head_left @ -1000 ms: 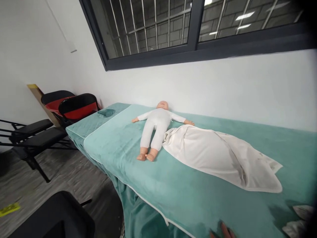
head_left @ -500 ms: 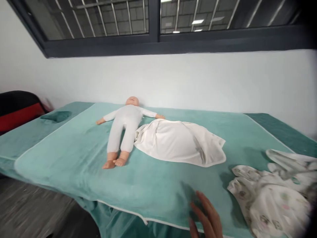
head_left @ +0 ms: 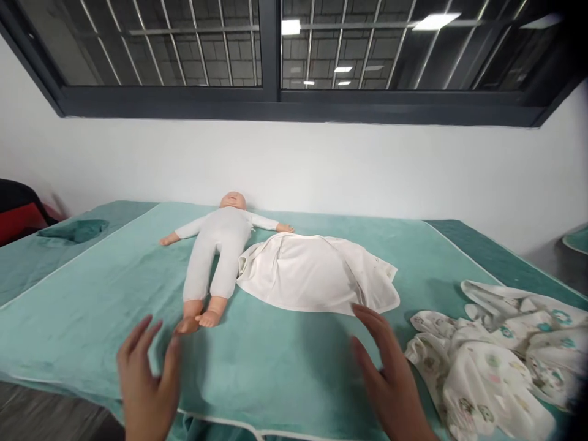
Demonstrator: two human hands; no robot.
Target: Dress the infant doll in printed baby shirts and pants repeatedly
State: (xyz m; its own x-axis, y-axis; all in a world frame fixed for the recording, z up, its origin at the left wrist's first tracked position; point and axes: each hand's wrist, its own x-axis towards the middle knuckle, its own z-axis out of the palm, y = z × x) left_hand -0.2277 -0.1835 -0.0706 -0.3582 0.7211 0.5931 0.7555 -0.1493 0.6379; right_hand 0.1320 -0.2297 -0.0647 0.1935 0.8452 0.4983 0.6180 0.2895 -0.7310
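A baby doll [head_left: 219, 239] with a white cloth body lies on its back, arms spread, its head toward the wall. Beside its legs, on the right, a white baby garment or cloth [head_left: 312, 272] is spread out; I cannot tell which. My left hand [head_left: 149, 380] hovers below the doll's feet with fingers apart, holding nothing. Just below the white cloth's lower right edge, my right hand [head_left: 388, 370] is also empty, its thumb and fingers apart. Whether its fingertips touch the cloth is unclear.
Crumpled printed baby clothes or cloths [head_left: 500, 361] lie at the right. A green sheet [head_left: 114, 294] covers the bed, which meets a white wall [head_left: 321, 165] under a barred window [head_left: 271, 61]. At the far left are a folded green cloth [head_left: 73, 231] and a red and black object [head_left: 21, 214].
My left hand has come into view at the lower left. My right hand has moved up toward the white cloth. The camera view has shifted slightly; the doll and cloths lie as before.
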